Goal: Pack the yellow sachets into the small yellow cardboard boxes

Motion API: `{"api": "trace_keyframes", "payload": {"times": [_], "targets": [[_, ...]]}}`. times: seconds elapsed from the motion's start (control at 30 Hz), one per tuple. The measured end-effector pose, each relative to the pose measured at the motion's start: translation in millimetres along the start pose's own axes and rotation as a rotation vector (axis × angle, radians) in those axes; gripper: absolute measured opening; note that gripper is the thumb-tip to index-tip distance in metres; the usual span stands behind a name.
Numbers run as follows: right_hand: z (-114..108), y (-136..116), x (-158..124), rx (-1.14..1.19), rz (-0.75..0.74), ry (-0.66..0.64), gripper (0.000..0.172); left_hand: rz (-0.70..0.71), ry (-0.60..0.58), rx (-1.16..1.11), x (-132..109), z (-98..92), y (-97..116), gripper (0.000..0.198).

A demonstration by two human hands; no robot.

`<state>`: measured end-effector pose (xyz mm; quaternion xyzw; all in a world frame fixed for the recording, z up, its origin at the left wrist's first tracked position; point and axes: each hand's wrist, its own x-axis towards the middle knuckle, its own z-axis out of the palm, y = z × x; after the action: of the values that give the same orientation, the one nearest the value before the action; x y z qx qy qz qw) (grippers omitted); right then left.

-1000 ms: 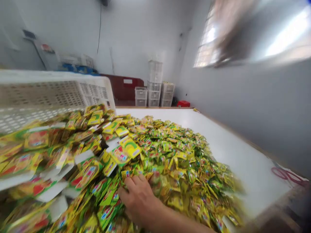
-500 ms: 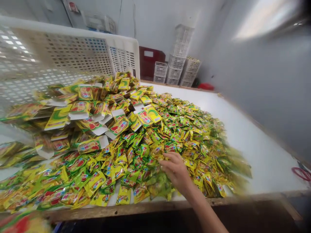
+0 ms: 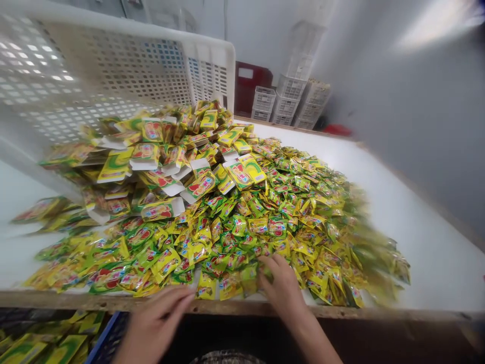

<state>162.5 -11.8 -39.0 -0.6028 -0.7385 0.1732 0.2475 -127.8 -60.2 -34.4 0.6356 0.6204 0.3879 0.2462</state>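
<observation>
A big heap of small yellow-green sachets point(image 3: 273, 212) covers the white table point(image 3: 417, 253). Flat yellow cartons point(image 3: 159, 167) spill out of a tipped white perforated crate point(image 3: 94, 76) at the left. My right hand point(image 3: 282, 288) lies on the sachets at the front edge of the heap, fingers spread over them. Whether it grips any is hidden. My left hand point(image 3: 155, 323) hovers at the table's wooden front edge point(image 3: 113, 302), fingers apart and pointing right, holding nothing.
Stacked white crates point(image 3: 291, 96) and a dark red box point(image 3: 252, 88) stand at the far wall. A grey wall point(image 3: 417, 116) runs along the right side. Below the table at the left, a blue bin point(image 3: 102, 341) and more yellow cartons point(image 3: 45, 344).
The view has tipped downward. My right hand has drawn back toward the table's front edge over the sachets. My left hand has come into view at the bottom.
</observation>
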Motion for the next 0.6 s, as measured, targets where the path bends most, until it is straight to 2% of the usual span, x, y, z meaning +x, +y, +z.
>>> {"api": "trace_keyframes", "payload": {"times": [0.03,0.07,0.1,0.2,0.27,0.37,0.47,0.53,0.6], "targets": [[-2.8,5.5,1.2,0.023,0.027,0.011,0.039,0.075,-0.143,0.055,9.3,17.6,5.9,0.013],[-6.6,11.3,1.6,0.043,0.068,0.028,0.043,0.121,-0.233,0.155,18.0,35.1,13.8,0.018],[-10.9,16.6,1.1,0.065,0.119,0.051,0.046,0.121,-0.271,0.295,25.4,51.1,23.0,0.017],[-20.9,23.2,-3.3,0.226,0.251,0.094,0.040,0.074,-0.259,0.596,36.8,80.7,46.8,0.013],[-21.1,16.5,-4.4,0.445,0.279,0.077,0.029,0.052,-0.262,0.587,37.5,84.1,50.5,0.013],[-11.7,-6.3,2.0,0.838,0.277,0.028,0.027,-0.054,-0.280,0.313,37.8,76.4,38.7,0.008],[1.5,-30.7,14.9,1.056,0.290,0.039,0.020,-0.311,-0.289,-0.205,41.3,65.2,27.3,0.010],[8.7,-42.3,23.3,1.127,0.317,0.042,0.022,-0.492,-0.242,-0.510,43.8,58.6,28.5,0.024],[13.7,-49.8,29.8,1.188,0.346,0.024,0.024,-0.599,-0.172,-0.672,45.1,53.6,35.4,0.036]]}}
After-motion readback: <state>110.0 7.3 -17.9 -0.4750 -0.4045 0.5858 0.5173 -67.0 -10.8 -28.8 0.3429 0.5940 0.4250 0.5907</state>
